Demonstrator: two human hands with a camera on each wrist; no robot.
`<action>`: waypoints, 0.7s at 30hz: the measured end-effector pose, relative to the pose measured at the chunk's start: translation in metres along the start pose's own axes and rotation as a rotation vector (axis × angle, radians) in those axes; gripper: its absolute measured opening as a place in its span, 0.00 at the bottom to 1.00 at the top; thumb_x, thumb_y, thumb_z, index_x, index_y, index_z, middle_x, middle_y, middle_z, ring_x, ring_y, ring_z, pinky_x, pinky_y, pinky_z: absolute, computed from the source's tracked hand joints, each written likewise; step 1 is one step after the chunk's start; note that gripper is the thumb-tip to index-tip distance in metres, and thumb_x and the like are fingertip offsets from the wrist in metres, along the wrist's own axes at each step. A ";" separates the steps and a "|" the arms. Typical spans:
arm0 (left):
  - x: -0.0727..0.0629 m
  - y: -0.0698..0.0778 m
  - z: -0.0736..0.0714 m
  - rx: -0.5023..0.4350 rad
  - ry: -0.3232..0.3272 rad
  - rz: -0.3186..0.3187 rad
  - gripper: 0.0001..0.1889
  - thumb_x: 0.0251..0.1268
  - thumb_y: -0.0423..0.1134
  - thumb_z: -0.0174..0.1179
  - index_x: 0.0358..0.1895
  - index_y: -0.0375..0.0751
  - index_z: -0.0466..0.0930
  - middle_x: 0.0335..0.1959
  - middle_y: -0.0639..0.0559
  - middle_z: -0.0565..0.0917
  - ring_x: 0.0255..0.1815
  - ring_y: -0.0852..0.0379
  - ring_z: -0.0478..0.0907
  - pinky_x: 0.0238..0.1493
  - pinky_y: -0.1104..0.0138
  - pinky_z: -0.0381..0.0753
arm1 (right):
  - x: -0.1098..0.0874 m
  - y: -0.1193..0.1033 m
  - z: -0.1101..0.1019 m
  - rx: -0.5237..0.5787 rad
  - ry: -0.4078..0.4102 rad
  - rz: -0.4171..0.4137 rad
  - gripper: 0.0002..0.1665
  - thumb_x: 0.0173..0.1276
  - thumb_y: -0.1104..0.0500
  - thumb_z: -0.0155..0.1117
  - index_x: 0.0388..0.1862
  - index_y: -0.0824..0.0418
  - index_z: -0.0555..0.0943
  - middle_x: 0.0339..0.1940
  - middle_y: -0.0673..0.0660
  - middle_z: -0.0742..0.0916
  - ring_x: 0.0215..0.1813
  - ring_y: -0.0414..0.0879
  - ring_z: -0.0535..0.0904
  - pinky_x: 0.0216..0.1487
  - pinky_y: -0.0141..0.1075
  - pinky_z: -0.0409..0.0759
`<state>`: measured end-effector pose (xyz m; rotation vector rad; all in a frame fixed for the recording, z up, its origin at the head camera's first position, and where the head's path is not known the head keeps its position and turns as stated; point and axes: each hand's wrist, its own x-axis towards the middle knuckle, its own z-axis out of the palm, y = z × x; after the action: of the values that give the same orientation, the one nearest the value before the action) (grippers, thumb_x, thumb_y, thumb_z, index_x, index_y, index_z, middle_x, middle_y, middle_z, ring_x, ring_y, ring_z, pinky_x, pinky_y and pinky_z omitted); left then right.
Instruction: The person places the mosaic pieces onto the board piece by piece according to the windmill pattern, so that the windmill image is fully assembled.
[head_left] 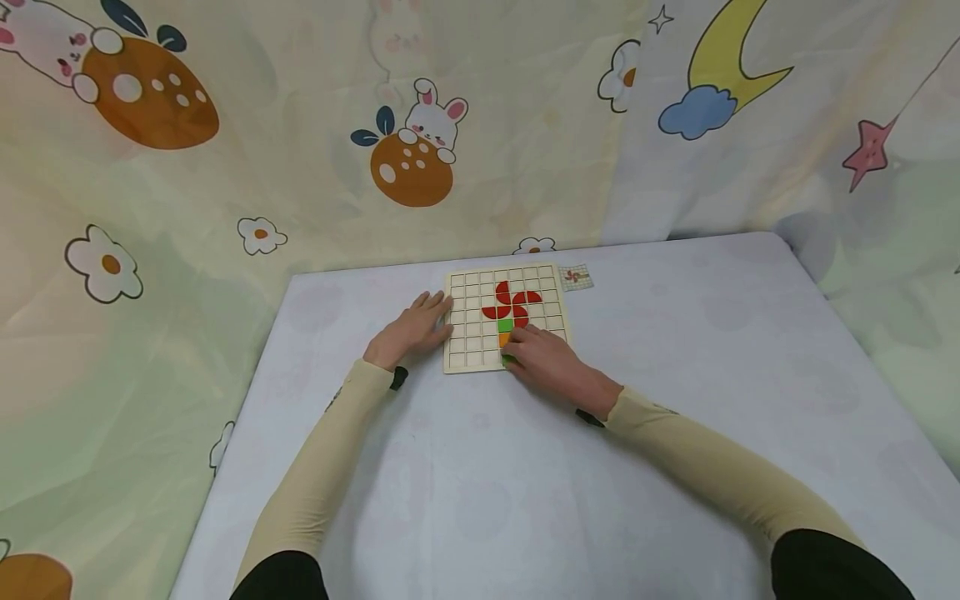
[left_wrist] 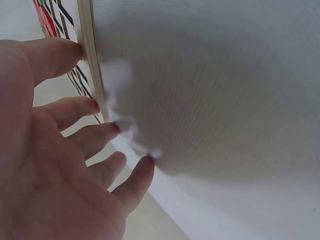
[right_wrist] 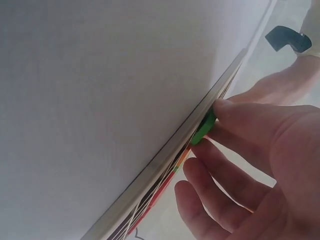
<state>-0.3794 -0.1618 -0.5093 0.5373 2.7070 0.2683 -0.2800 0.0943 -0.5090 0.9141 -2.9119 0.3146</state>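
Observation:
A pale wooden grid board (head_left: 467,350) lies flat at the far side of the table. Red rounded pieces (head_left: 503,292) form a pinwheel on it, with a green square (head_left: 506,326) and an orange square (head_left: 504,340) in a column beneath. My right hand (head_left: 551,367) pinches a green piece (right_wrist: 204,128) between thumb and fingers, at the board's near edge below the orange square. With fingers spread, my left hand (head_left: 411,331) rests at the board's left side, its thumb and index fingertip touching the wooden edge (left_wrist: 89,55).
A small pattern card (head_left: 576,277) showing a red pinwheel on a grid lies beside the board's upper right corner. The table has a white cloth (head_left: 480,483). Behind it hangs a printed curtain (head_left: 525,167) with rabbits and flowers.

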 end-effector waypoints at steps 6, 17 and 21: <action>0.000 0.000 0.000 -0.009 0.005 -0.001 0.35 0.80 0.53 0.43 0.83 0.48 0.45 0.85 0.47 0.44 0.85 0.45 0.35 0.83 0.45 0.45 | 0.004 0.002 0.002 0.037 0.042 -0.008 0.08 0.69 0.59 0.68 0.44 0.56 0.89 0.42 0.53 0.85 0.44 0.48 0.77 0.47 0.39 0.82; 0.001 0.000 0.002 0.000 0.004 -0.004 0.35 0.80 0.54 0.44 0.83 0.48 0.45 0.85 0.47 0.44 0.85 0.45 0.35 0.83 0.47 0.46 | 0.006 0.002 0.002 0.064 0.024 0.010 0.05 0.69 0.61 0.67 0.40 0.55 0.89 0.38 0.50 0.86 0.40 0.46 0.77 0.42 0.38 0.81; -0.001 0.000 0.001 0.004 0.007 -0.001 0.35 0.80 0.54 0.44 0.82 0.47 0.45 0.85 0.47 0.45 0.85 0.44 0.36 0.83 0.47 0.46 | 0.006 0.002 0.002 0.071 0.030 0.005 0.05 0.70 0.63 0.66 0.39 0.56 0.88 0.37 0.50 0.86 0.39 0.45 0.77 0.40 0.37 0.80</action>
<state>-0.3786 -0.1622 -0.5101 0.5370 2.7148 0.2646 -0.2860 0.0918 -0.5101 0.9030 -2.8932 0.4311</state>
